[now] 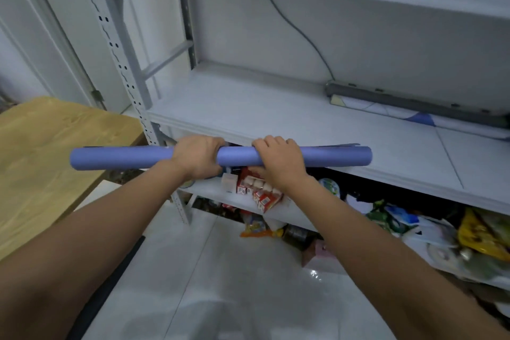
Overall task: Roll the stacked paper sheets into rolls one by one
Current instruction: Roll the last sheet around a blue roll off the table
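Gripping one blue paper roll [124,158], left hand [197,156], right hand [278,160]

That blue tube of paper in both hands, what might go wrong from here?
A loose edge sticks out at the right end of the blue roll, so it may unwind if the grip eases.
The left hand and right hand both grip near its middle; squeezing could dent the hollow roll.
It is at the front edge of the white shelf, so a slip could drop it to the floor.
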